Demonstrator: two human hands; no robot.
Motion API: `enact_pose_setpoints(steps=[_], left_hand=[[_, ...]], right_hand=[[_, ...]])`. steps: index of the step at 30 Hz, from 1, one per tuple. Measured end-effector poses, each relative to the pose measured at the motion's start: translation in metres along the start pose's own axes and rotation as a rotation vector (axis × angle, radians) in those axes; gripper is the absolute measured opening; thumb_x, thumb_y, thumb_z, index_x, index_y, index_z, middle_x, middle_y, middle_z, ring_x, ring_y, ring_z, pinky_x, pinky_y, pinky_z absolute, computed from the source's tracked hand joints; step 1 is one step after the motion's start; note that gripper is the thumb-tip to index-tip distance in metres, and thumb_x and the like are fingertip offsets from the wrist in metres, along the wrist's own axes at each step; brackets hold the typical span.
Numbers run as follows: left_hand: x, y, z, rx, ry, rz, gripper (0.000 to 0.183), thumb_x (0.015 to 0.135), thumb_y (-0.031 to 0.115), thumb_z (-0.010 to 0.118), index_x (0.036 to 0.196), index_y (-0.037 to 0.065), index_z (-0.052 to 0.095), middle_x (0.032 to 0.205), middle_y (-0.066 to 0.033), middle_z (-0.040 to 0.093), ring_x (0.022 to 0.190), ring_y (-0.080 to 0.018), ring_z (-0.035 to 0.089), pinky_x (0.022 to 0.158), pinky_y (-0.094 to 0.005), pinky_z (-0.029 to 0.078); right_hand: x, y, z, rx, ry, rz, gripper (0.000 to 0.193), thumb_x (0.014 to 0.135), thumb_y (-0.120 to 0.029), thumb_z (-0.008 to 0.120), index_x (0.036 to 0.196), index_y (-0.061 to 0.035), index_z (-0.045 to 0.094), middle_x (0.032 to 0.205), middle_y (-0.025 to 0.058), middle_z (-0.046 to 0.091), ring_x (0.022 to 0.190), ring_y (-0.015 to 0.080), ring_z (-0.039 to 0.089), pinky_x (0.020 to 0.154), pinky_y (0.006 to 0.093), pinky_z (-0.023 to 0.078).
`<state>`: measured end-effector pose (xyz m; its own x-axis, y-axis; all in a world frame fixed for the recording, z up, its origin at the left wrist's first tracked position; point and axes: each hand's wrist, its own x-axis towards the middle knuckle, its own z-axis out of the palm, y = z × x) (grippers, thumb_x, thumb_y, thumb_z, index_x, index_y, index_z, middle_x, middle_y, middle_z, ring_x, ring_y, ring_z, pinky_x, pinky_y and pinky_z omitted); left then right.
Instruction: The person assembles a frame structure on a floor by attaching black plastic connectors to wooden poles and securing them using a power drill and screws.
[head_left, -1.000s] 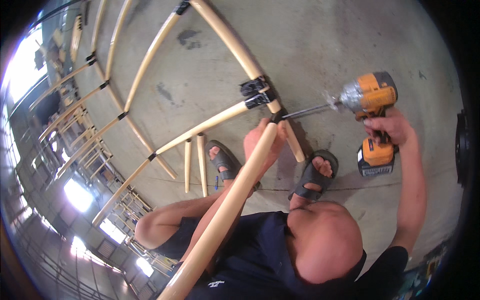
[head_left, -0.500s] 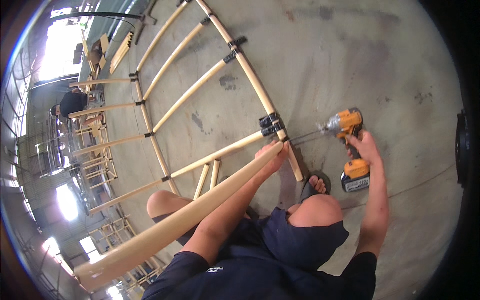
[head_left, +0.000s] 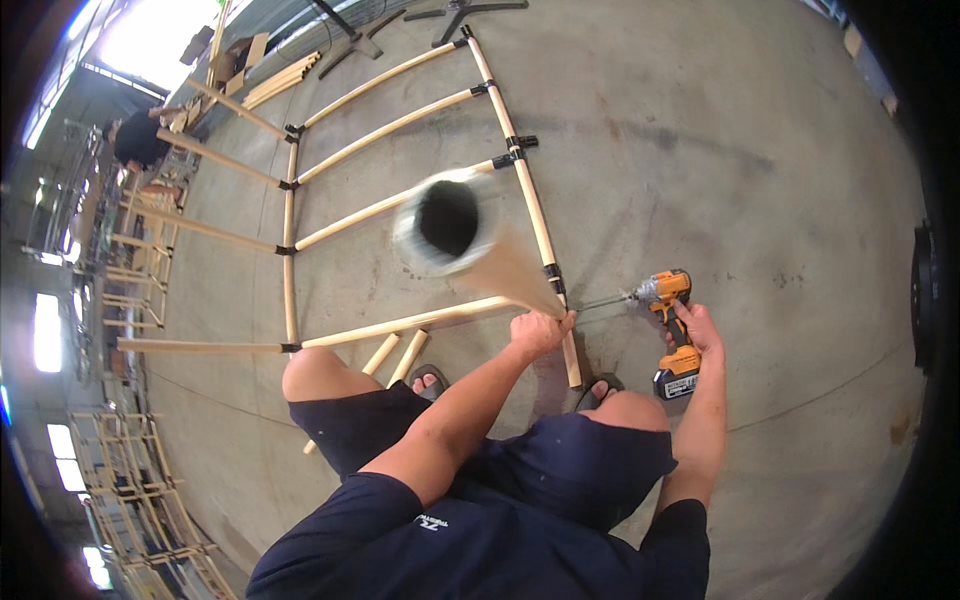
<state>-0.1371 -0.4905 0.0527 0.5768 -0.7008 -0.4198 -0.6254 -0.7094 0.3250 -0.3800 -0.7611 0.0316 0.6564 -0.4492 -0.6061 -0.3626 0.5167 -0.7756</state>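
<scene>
Pipe (head_left: 512, 272), earlier slanting off the frame's (head_left: 535, 218) near side, now rises open-ended before it, left hand (head_left: 540, 333) gripping its lower end, right hand (head_left: 702, 330) holding the drill (head_left: 663, 289) right of the frame.

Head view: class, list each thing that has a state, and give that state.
Left hand, closed around raised pipe
Raised pipe, near end open
Right hand, gripping power drill
Power drill, held, bit pointing left
Frame, joined by black connectors
Two short pipes, partly hidden
Sandals, worn
</scene>
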Motion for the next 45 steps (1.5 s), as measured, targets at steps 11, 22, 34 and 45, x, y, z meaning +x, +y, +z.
enact_pose_setpoints(steps=[11,22,34,45], left_hand=[[0.007,-0.020,0.018,-0.146,0.021,-0.076,0.055,0.095,0.056,0.055,0.096,0.005,0.074,0.097,-0.0195,0.076,0.091,-0.0362,0.075,0.080,-0.0484,0.058],[0.009,-0.011,0.022,-0.252,-0.199,-0.169,0.039,0.089,0.050,0.065,0.102,0.016,0.079,0.099,-0.0060,0.078,0.093,-0.0236,0.076,0.078,-0.0409,0.060],[0.016,-0.033,-0.002,-0.185,-0.338,-0.074,0.050,0.086,0.059,0.068,0.105,0.015,0.079,0.100,-0.0058,0.077,0.093,-0.0247,0.075,0.077,-0.0405,0.059],[0.130,-0.103,-0.276,0.091,0.200,0.069,0.044,0.088,0.047,0.068,0.119,0.016,0.077,0.116,-0.0063,0.075,0.111,-0.0255,0.070,0.089,-0.0421,0.055]], right_hand=[[-0.050,-0.003,0.055,-0.259,0.200,-0.062,0.041,0.105,-0.042,0.057,0.107,-0.0017,0.058,0.078,0.0090,0.067,0.053,0.0165,0.064,0.048,0.0295,0.054],[0.035,0.019,-0.007,-0.162,0.022,0.117,0.042,0.108,-0.043,0.052,0.119,-0.0023,0.056,0.092,0.0110,0.066,0.072,0.0195,0.065,0.064,0.0341,0.056],[0.023,-0.012,-0.057,-0.475,0.204,-0.084,0.041,0.108,-0.036,0.051,0.128,0.0000,0.054,0.111,0.0142,0.063,0.092,0.0242,0.062,0.081,0.0367,0.051],[-0.003,-0.014,-0.051,-1.092,0.435,-0.261,0.042,0.109,-0.029,0.051,0.136,0.0021,0.052,0.129,0.0172,0.061,0.112,0.0284,0.059,0.096,0.0391,0.046]])
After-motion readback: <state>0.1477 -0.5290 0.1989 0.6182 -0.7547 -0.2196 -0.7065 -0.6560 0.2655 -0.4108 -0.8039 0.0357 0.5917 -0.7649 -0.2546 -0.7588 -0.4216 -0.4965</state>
